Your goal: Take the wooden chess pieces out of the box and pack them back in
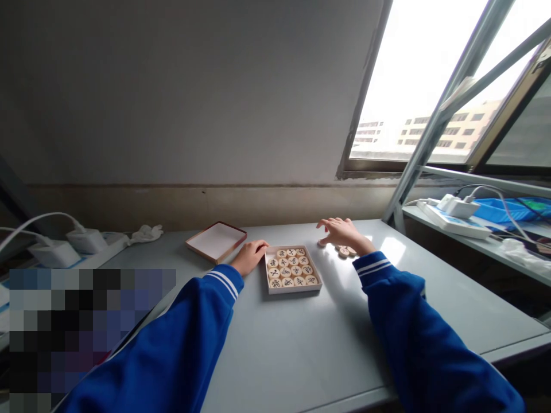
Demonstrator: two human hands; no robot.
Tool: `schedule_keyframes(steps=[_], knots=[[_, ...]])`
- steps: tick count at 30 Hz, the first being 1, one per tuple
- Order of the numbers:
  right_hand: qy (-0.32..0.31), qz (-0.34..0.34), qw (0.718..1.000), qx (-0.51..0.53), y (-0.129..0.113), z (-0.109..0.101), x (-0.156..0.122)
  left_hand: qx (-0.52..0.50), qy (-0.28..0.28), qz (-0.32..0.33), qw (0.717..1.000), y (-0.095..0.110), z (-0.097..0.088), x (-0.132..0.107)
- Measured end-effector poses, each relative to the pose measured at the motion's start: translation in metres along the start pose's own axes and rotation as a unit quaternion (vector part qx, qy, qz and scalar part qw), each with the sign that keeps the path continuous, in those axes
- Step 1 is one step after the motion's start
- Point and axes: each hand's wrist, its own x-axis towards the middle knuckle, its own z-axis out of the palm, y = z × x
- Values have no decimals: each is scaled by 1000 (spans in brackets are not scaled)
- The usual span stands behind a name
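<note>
While the left hand [249, 257], fingers together, rests by the box [295, 290], the right hand [341, 231], part-curled near loose pieces [343, 252] right of it, grip unclear, would probably do best pinching one by its rim.

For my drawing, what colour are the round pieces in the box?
The pieces are tan with black markings; head view.

Loose discs [343, 252] are partly covered by the right hand [343, 233] — full count can't be made, grip can't be told. Characters [286, 272] on the boxed discs [297, 270] too small to be read. Lower-left patch [64, 330] pixelated, contents hidden. Sleeves [183, 338] and desk [279, 344] cut off by the bottom edge — window [408, 74] by the top.
</note>
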Motion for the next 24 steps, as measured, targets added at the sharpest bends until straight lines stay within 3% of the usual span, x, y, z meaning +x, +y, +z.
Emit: schedule_keyframes(steps=[3, 6, 9, 14, 20, 24], knots=[[-7, -70, 997, 30, -4, 3, -6, -1, -3, -1, 1000, 1, -1, 0], [24, -198, 977, 70, -37, 7, -9, -1, -7, 1, 1000, 3, -1, -1], [63, -256, 963, 50, -74, 16, -12, 2, -8, 2, 1000, 2, -1, 0], [123, -248, 959, 60, -96, 25, -15, 0, -3, 9, 1000, 0, 1, 1], [80, -233, 968, 46, -98, 17, -23, 1, -4, 13, 1000, 2, -1, -1], [87, -242, 966, 32, -99, 21, -23, 3, -1, 14, 1000, 1, 0, 0]])
